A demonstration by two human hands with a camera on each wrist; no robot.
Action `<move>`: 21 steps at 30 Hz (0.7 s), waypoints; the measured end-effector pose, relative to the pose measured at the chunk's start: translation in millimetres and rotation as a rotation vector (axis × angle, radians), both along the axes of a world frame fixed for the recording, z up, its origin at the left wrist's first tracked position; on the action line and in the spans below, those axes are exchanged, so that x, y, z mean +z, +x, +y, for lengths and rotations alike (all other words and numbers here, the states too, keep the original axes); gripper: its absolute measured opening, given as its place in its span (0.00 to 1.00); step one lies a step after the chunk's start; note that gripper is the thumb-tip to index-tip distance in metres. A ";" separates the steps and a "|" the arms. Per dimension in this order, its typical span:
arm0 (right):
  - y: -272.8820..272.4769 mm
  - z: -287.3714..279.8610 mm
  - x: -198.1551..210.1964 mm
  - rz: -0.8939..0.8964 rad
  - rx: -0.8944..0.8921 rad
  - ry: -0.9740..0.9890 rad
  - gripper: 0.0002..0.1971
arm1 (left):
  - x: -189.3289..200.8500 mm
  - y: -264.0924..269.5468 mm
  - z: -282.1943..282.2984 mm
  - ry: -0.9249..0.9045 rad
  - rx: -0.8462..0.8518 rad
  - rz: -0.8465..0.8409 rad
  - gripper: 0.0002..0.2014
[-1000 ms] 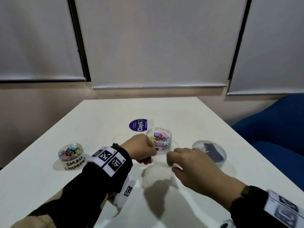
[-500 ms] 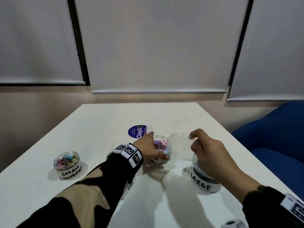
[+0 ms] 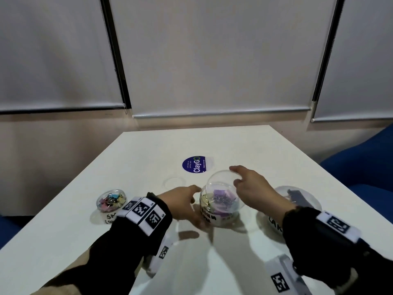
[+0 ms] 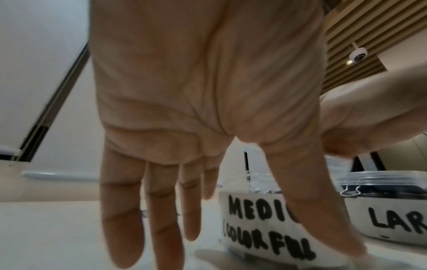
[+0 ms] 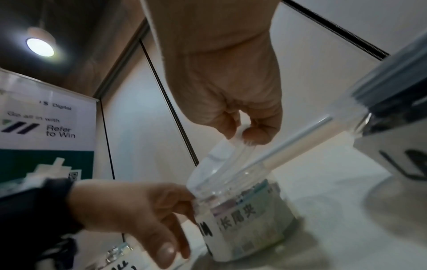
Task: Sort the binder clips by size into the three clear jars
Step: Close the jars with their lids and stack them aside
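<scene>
The worktop [image 3: 244, 141] is white and rectangular. Three clear jars stand on it in a row. The small jar [image 3: 111, 200] is nearest the left edge. The medium jar [image 3: 219, 206] is in the middle. The large jar [image 3: 297, 199] is nearest the right edge. A round blue sticker [image 3: 194, 164] lies flat beyond the medium jar, toward the far edge. A clear lid [image 3: 174, 182] lies flat just left of the sticker.
</scene>
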State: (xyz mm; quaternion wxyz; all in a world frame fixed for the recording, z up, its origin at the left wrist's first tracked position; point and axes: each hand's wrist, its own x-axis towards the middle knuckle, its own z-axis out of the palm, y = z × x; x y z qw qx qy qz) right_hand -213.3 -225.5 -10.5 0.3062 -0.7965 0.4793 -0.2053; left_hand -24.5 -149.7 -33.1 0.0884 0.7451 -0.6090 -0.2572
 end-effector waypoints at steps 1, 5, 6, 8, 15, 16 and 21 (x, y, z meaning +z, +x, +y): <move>5.1 -0.8 -3.8 0.038 -0.006 -0.001 0.25 | 0.2 3.3 8.0 0.014 0.013 -0.027 0.50; 18.3 2.2 -19.1 0.153 0.032 0.061 0.37 | 1.4 13.7 37.0 0.027 0.048 -0.076 0.44; 20.7 5.1 -21.2 0.177 0.053 0.050 0.39 | 1.8 15.0 43.2 0.034 0.058 -0.079 0.43; 26.5 12.3 -22.4 0.230 0.104 0.003 0.40 | 3.2 16.9 54.6 0.043 0.083 -0.074 0.40; 44.5 13.7 -24.1 0.433 0.161 -0.116 0.45 | 5.6 18.9 80.6 -0.081 0.140 -0.050 0.30; 45.8 13.5 -24.6 0.432 0.157 -0.118 0.43 | 4.5 17.5 82.1 -0.139 0.168 -0.029 0.26; 51.0 14.6 -16.8 0.368 0.137 -0.090 0.37 | 0.4 14.8 82.4 -0.438 0.334 0.191 0.13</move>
